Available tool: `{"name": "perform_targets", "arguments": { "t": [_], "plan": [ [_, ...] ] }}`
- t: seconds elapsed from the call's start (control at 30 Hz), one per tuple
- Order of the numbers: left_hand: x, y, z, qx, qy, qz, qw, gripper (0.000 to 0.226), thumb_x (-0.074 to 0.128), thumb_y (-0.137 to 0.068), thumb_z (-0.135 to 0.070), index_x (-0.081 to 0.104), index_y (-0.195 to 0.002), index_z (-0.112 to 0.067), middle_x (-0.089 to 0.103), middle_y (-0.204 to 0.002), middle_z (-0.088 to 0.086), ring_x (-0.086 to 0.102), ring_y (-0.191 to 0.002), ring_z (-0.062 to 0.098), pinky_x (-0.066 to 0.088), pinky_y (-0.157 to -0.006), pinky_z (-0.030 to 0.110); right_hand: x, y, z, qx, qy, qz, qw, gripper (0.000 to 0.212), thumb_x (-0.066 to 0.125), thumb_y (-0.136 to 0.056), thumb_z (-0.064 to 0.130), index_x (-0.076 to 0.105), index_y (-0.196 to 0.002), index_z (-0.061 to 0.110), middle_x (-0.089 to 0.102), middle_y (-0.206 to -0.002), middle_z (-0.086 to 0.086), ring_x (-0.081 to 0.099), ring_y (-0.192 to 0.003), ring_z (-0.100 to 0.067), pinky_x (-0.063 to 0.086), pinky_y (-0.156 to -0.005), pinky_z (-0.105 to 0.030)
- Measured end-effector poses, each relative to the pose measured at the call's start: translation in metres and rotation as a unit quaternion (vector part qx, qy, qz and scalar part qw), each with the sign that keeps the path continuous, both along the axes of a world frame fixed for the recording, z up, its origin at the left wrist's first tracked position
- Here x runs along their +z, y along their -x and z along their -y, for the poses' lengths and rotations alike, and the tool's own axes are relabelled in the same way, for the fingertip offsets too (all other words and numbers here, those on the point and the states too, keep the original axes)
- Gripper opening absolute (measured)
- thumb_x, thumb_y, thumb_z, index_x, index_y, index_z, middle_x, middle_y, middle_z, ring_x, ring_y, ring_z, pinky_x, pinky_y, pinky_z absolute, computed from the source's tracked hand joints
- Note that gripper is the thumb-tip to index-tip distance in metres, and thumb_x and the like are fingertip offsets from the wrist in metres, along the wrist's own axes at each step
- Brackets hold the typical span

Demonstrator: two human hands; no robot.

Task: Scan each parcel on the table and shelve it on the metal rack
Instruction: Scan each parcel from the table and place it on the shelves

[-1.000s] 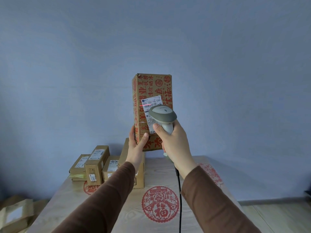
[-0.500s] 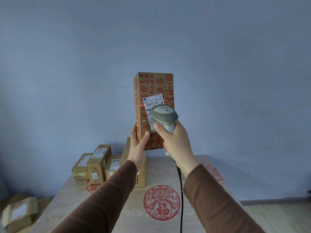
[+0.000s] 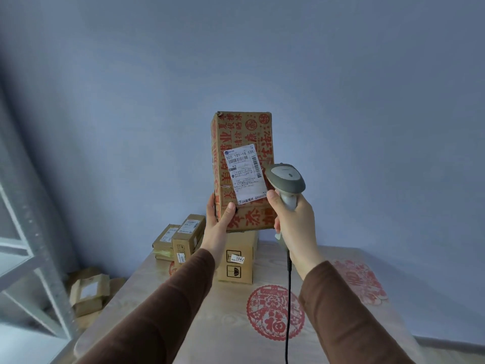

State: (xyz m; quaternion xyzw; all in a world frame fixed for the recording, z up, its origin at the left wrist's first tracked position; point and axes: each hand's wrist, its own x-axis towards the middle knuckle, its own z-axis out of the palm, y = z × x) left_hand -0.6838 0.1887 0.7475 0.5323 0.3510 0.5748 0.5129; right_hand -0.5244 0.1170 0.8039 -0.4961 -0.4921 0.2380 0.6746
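Note:
A tall cardboard parcel [image 3: 242, 143] printed with red characters is held upright in the air, its white shipping label facing me. My left hand [image 3: 219, 224] grips its lower left corner, thumb on the front face. My right hand [image 3: 294, 222] holds the grey handheld scanner [image 3: 286, 179] by its handle, just right of the label, with its black cable hanging down. Several more parcels [image 3: 183, 235] lie on the table behind my left arm. A white metal rack [image 3: 34, 258] shows at the left edge.
The wooden table [image 3: 215, 324] carries red paper-cut decals. A plain carton [image 3: 237, 258] labelled 1042 stands under the raised parcel. Brown parcels [image 3: 89, 292] lie on the floor between rack and table. A blue wall is behind.
The scanner has shifted right, off the label, and its red line is gone. My view has turned left, bringing the metal rack into sight.

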Motion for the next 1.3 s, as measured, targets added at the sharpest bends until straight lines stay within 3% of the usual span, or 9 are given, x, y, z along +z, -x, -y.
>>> {"name": "perform_targets", "arguments": {
  "t": [0.17,0.3,0.47,0.6,0.7,0.8,1.03,1.13,1.3],
  "plan": [
    [-0.005,0.048,0.016,0.063,0.024,0.013,0.998,0.080,0.068,-0.084,-0.066,0.029,-0.153,-0.054,0.063,-0.141,-0.001,0.066,-0.124,0.021,0.055,-0.105,0.044,-0.022,0.020,-0.021,0.081,0.023,-0.082,0.993,0.028,0.077,-0.091,0.039,0.066,-0.108,0.019,0.060,-0.071,0.002,0.052,-0.049,-0.007,0.045,-0.048,-0.024],
    [-0.009,0.100,0.042,0.131,0.046,0.016,0.990,0.078,0.067,-0.086,-0.067,0.031,-0.153,-0.051,0.072,-0.123,-0.018,0.071,-0.110,0.003,0.052,-0.092,0.030,-0.045,0.070,-0.034,0.154,0.077,-0.117,0.978,0.034,0.081,-0.086,0.041,0.065,-0.112,0.025,0.071,-0.101,0.006,0.067,-0.092,-0.014,0.055,-0.087,-0.041],
    [-0.011,0.174,0.092,0.206,0.076,0.021,0.975,0.073,0.065,-0.084,-0.071,0.036,-0.149,-0.056,0.069,-0.131,-0.014,0.064,-0.121,0.009,0.046,-0.099,0.036,-0.065,0.157,-0.024,0.264,0.118,-0.141,0.947,0.039,0.081,-0.086,0.039,0.067,-0.119,0.022,0.075,-0.110,0.003,0.070,-0.104,-0.016,0.057,-0.096,-0.044],
    [-0.013,0.237,0.135,0.268,0.077,0.023,0.960,0.064,0.061,-0.096,-0.059,0.036,-0.153,-0.045,0.070,-0.129,-0.009,0.072,-0.103,0.000,0.050,-0.091,0.029,-0.071,0.231,-0.005,0.337,0.143,-0.150,0.918,0.028,0.081,-0.086,0.040,0.067,-0.107,0.029,0.078,-0.106,0.001,0.071,-0.105,-0.022,0.058,-0.091,-0.047],
    [-0.014,0.292,0.172,0.309,0.086,0.030,0.947,0.063,0.061,-0.097,-0.055,0.038,-0.153,-0.038,0.070,-0.133,-0.002,0.074,-0.104,0.004,0.056,-0.092,0.030,-0.075,0.291,0.017,0.388,0.150,-0.139,0.899,0.027,0.081,-0.088,0.036,0.069,-0.108,0.024,0.080,-0.099,0.001,0.075,-0.099,-0.021,0.061,-0.078,-0.036],
    [-0.016,0.349,0.213,0.354,0.115,0.043,0.927,0.066,0.060,-0.097,-0.058,0.034,-0.152,-0.032,0.069,-0.127,0.000,0.073,-0.101,0.011,0.054,-0.074,0.025,-0.081,0.356,0.046,0.423,0.162,-0.116,0.884,0.030,0.080,-0.089,0.036,0.070,-0.112,0.020,0.079,-0.100,-0.004,0.074,-0.097,-0.021,0.062,-0.085,-0.043],
    [-0.042,0.501,0.325,0.412,0.178,0.043,0.893,0.062,0.053,-0.097,-0.066,0.040,-0.142,-0.026,0.073,-0.111,-0.005,0.073,-0.087,0.005,0.054,-0.058,0.019,-0.110,0.524,0.135,0.468,0.225,-0.085,0.850,0.043,0.082,-0.086,0.044,0.068,-0.122,0.024,0.077,-0.111,-0.002,0.070,-0.106,-0.030,0.056,-0.092,-0.045],
    [-0.054,0.558,0.371,0.430,0.189,0.052,0.881,0.050,0.048,-0.100,-0.064,0.053,-0.131,-0.025,0.081,-0.092,-0.009,0.077,-0.073,0.002,0.055,-0.048,0.016,-0.123,0.585,0.173,0.504,0.239,-0.068,0.827,0.029,0.079,-0.089,0.043,0.070,-0.115,0.032,0.078,-0.112,0.003,0.070,-0.107,-0.027,0.052,-0.090,-0.046],
    [-0.067,0.638,0.428,0.468,0.215,0.072,0.854,0.050,0.039,-0.103,-0.065,0.066,-0.126,-0.030,0.082,-0.094,-0.007,0.078,-0.073,0.006,0.057,-0.053,0.022,-0.131,0.673,0.219,0.544,0.257,-0.052,0.797,0.006,0.077,-0.094,0.028,0.071,-0.097,0.028,0.079,-0.109,-0.004,0.073,-0.105,-0.030,0.057,-0.085,-0.050]
  ]
}}
